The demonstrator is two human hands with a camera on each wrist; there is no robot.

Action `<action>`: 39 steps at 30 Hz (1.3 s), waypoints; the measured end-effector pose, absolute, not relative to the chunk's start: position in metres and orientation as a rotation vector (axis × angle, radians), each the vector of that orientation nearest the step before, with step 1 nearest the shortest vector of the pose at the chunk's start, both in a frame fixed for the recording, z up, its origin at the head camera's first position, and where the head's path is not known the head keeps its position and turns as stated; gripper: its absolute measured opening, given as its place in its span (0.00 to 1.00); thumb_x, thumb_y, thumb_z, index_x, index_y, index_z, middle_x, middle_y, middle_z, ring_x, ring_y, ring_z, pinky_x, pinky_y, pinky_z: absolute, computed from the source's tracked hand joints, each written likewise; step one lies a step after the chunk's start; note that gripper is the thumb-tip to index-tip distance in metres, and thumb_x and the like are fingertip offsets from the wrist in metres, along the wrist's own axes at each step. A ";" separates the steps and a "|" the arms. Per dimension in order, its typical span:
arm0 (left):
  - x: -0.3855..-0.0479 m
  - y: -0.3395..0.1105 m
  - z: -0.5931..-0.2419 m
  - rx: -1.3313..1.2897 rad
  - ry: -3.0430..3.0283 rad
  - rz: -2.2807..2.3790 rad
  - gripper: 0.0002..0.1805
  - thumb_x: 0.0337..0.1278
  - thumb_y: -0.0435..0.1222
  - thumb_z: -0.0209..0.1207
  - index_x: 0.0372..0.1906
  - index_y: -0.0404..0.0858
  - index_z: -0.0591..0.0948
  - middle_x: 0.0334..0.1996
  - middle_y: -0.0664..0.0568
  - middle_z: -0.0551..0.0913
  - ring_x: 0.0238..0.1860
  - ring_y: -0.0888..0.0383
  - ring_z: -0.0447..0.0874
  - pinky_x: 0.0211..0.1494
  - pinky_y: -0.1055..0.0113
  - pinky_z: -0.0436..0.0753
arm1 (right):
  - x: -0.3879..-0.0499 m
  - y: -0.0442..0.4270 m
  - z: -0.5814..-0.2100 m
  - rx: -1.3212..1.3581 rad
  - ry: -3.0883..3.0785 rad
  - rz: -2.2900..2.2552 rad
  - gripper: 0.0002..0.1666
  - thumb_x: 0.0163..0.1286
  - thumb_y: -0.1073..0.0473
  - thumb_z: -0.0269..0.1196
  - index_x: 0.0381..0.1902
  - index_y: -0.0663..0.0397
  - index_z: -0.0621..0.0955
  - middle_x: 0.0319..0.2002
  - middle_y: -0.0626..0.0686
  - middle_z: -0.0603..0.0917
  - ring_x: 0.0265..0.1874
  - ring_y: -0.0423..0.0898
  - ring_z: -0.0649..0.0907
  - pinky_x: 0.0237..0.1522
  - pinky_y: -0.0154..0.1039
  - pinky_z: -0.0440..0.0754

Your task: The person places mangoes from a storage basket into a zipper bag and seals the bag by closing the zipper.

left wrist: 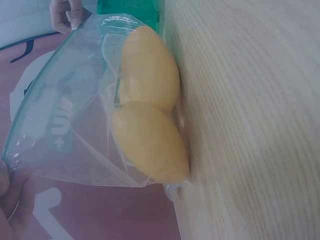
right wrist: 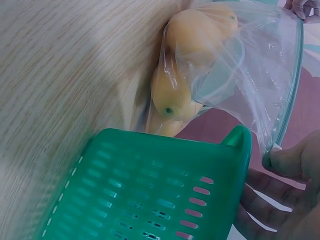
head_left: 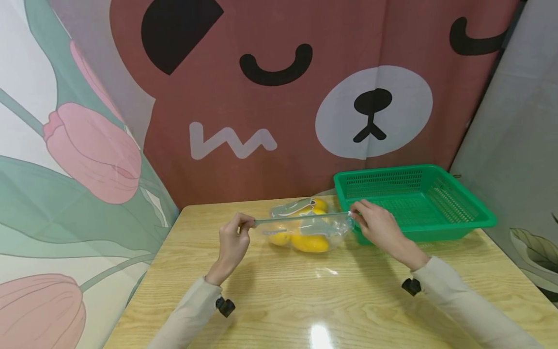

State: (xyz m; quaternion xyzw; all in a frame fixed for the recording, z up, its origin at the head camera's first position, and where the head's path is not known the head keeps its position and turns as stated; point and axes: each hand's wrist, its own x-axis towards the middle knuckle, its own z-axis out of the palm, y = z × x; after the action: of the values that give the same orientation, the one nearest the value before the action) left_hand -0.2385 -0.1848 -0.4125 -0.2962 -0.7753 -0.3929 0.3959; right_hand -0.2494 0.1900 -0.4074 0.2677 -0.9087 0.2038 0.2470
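Observation:
A clear zip bag (head_left: 301,224) with a green-tinted seal strip is stretched between my two hands over the table. Yellow fruits, mango-like in shape (head_left: 310,243), lie in its lower part; in the left wrist view two of them (left wrist: 150,142) rest at the tabletop. My left hand (head_left: 232,245) pinches the left end of the strip between thumb and fingers. At the strip's right end, my right hand (head_left: 377,227) pinches the other corner, close to the green basket's near left corner. The seal looks pressed together along its length, but I cannot tell for certain.
A green plastic basket (head_left: 453,224) stands at the back right of the wooden table (head_left: 270,300). Behind the held bag lies another clear bag with yellow fruits (head_left: 320,204). A curtain with a bear print (head_left: 287,111) hangs along the table's back edge.

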 end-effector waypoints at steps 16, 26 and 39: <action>-0.238 -0.194 -0.414 -0.880 -1.974 -1.037 0.14 0.50 0.10 0.58 0.33 0.29 0.79 0.27 0.45 0.86 0.27 0.52 0.86 0.31 0.67 0.87 | -0.241 0.198 -0.407 0.799 -2.450 0.620 0.04 0.68 0.66 0.65 0.40 0.54 0.82 0.34 0.47 0.80 0.21 0.36 0.71 0.19 0.32 0.71; -0.223 -0.193 -0.402 -1.010 -1.974 -1.073 0.14 0.45 0.10 0.61 0.39 0.22 0.78 0.26 0.39 0.85 0.27 0.46 0.86 0.35 0.57 0.88 | -0.235 0.207 -0.396 0.892 -2.510 0.718 0.06 0.66 0.65 0.67 0.39 0.51 0.84 0.33 0.42 0.81 0.28 0.38 0.80 0.27 0.34 0.80; -0.205 -0.192 -0.391 -1.053 -2.043 -1.156 0.12 0.51 0.12 0.56 0.35 0.28 0.81 0.28 0.40 0.85 0.26 0.46 0.85 0.32 0.58 0.87 | -0.230 0.215 -0.384 1.032 -2.674 0.758 0.03 0.66 0.61 0.68 0.37 0.49 0.86 0.32 0.37 0.81 0.29 0.36 0.79 0.28 0.34 0.81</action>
State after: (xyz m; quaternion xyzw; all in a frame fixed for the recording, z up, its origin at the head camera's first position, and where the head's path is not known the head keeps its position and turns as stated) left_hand -0.2050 -0.1919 -0.3913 -0.3930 -0.7621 -0.4312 0.2807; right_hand -0.2303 0.2148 -0.3837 0.3468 -0.8984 0.2546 0.0880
